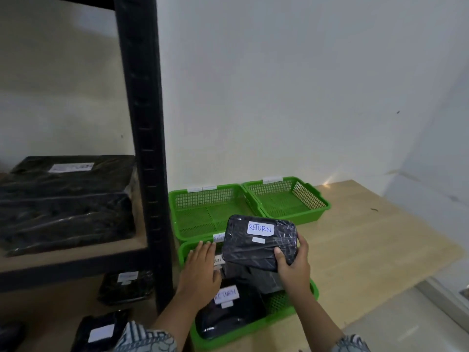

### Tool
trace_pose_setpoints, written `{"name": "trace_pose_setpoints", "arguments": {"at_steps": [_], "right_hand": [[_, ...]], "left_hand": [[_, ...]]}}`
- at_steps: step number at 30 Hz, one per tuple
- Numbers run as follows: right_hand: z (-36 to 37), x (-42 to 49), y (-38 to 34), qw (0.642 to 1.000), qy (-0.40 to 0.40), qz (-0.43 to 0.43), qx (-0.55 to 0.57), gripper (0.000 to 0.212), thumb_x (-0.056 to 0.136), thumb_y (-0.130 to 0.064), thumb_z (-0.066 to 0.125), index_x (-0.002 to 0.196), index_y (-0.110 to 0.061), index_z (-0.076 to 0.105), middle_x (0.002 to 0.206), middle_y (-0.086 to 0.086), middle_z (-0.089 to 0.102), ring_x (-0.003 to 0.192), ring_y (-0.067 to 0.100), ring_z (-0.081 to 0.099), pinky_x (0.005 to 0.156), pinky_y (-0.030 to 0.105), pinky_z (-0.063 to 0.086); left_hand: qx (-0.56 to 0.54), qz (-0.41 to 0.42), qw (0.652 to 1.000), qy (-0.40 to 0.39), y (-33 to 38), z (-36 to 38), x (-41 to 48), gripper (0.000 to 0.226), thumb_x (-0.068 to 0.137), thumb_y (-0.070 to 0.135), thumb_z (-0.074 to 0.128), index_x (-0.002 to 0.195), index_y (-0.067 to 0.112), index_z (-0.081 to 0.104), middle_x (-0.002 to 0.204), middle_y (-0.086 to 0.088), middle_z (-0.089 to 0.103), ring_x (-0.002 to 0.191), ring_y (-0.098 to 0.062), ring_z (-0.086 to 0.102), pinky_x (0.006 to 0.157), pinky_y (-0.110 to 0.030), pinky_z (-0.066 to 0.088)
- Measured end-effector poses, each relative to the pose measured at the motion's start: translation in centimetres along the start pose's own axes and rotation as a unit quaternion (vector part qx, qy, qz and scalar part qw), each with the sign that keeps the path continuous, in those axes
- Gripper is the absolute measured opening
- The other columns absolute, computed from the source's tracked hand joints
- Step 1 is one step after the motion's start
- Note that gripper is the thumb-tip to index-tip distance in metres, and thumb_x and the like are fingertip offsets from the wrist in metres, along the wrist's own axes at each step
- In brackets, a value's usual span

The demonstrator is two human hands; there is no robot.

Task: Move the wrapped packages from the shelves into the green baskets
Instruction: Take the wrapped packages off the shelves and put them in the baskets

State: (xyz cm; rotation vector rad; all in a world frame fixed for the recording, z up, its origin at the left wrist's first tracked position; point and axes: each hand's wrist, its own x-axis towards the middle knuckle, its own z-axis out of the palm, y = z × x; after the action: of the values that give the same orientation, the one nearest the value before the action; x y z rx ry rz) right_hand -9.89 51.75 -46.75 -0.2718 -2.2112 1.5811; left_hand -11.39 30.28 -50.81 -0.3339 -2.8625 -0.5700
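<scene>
Presently the right hand (291,271) grips a glossy, rounded, film-wrapped black package (253,246).

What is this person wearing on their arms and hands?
Nothing on the left hand or right hand: no gloves, rings or watch show. Forearms are bare; the left sleeve and right sleeve are white with dark striped patterning.

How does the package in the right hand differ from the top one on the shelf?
The held package is small; the shelf package is far larger. The held package is tilted in the right hand over the near basket; the shelf package lies flat atop other packages. The held package's label reads RETURN; the shelf package's is too blurred to read. Both are black-wrapped with white labels.
</scene>
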Motion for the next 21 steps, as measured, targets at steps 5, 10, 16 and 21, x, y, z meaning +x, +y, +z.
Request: {"name": "trace_pose_setpoints", "arguments": {"at_steps": [5,10,16,21], "right_hand": [[2.7,4.9,0.5,0.999,-0.031,0.022,0.002,0.063,0.089,-0.014,0.062,0.143,-0.019,0.028,0.120,0.003,0.054,0.106,0.018,0.054,0.087,0.027,0.042],[6.6,9.7,1.6,0.998,-0.060,0.035,-0.011,0.064,0.087,-0.014,0.065,0.141,-0.016,0.030,0.130,0.011,0.055,0.117,0.027,0.056,0.101,0.039,0.045],[12.4,16.1,3.3,0.987,-0.150,0.044,-0.031,0.067,0.088,-0.019,0.065,0.144,-0.012,0.029,0.137,0.014,0.049,0.123,0.030,0.050,0.103,0.041,0.042],[17.4,20.2,4.8,0.973,-0.215,0.074,-0.039,0.066,0.088,-0.019,0.065,0.143,-0.012,0.028,0.130,0.015,0.055,0.116,0.030,0.055,0.097,0.037,0.045]], "left_hand": [[0.028,-0.047,0.998,-0.009,-1.2,1.2,4.2,0.066,0.094,0.033,0.040,0.149,0.011,0.010,0.157,-0.006,0.010,0.143,-0.022,0.001,0.115,-0.036,0.004],[0.054,-0.109,0.993,-0.003,-3.3,2.8,7.2,0.063,0.085,0.029,0.045,0.141,0.002,0.034,0.147,-0.016,0.035,0.138,-0.032,0.027,0.111,-0.042,0.022],[0.053,-0.212,0.976,0.016,-6.1,4.1,10.4,0.056,0.075,0.021,0.062,0.126,-0.001,0.053,0.128,-0.021,0.056,0.121,-0.039,0.049,0.096,-0.052,0.044],[0.073,-0.269,0.960,0.009,-8.1,4.9,11.9,0.055,0.070,0.024,0.056,0.118,-0.004,0.058,0.120,-0.024,0.059,0.109,-0.042,0.057,0.084,-0.052,0.051]]}}
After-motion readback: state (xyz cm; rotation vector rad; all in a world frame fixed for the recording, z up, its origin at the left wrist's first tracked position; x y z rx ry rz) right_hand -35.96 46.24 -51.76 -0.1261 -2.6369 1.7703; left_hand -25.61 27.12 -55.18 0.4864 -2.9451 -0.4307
